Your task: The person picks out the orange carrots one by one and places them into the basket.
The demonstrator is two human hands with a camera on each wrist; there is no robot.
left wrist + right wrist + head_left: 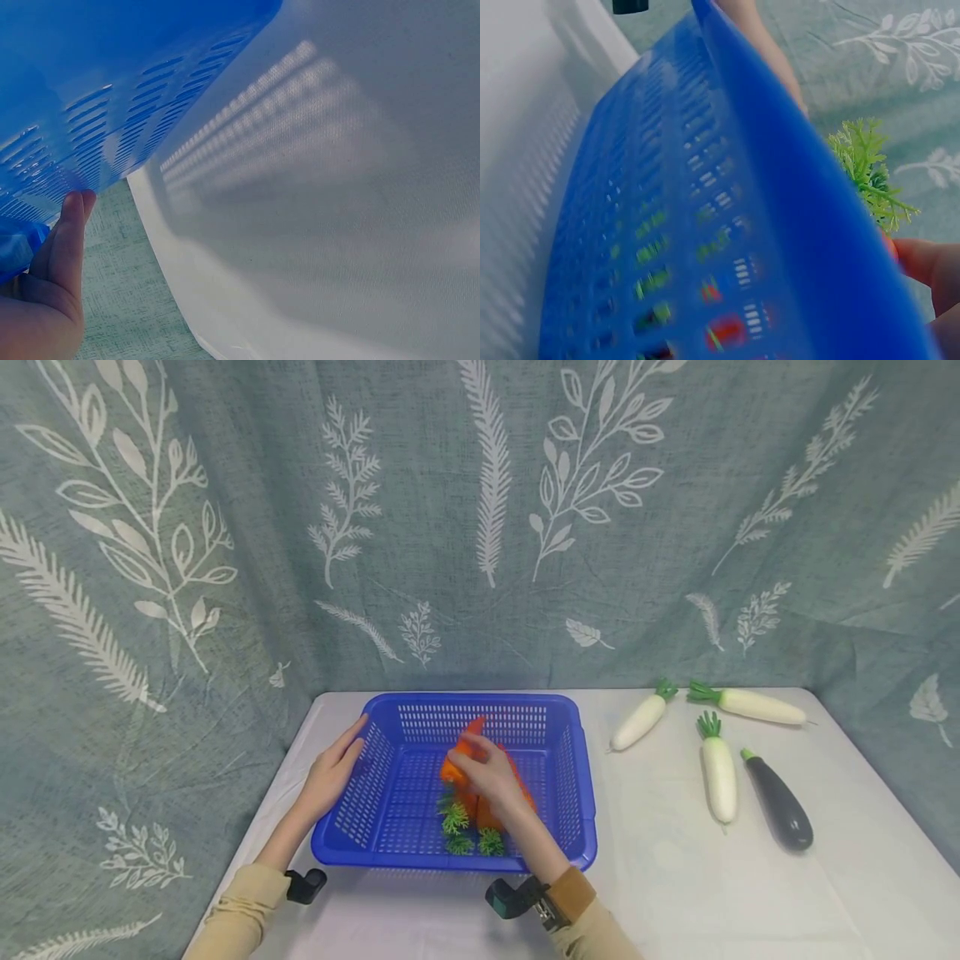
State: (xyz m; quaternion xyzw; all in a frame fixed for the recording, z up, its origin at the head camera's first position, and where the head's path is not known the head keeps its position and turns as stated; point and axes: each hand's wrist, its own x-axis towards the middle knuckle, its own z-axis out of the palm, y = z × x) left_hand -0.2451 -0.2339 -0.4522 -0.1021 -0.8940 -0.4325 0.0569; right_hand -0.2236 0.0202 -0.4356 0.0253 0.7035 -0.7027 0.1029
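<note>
In the head view, my left hand (332,777) holds the left rim of a blue plastic basket (452,861), thumb toward the inside. The left wrist view shows straight fingers (66,247) along the basket's outer side. Over the basket's middle, my right hand (491,774) pinches an orange carrot (452,770) with leafy green top. More carrots (487,817) lie beneath it, partly hidden by the hand. The right wrist view catches green leaves (866,172) above the rim and part of the right hand (926,266); the basket wall hides the rest.
Right of the basket on the white table (652,893) lie three white radishes (641,722) with green tops and a dark eggplant (780,806). A blue-green curtain (420,527) with white leaf prints hangs behind the table.
</note>
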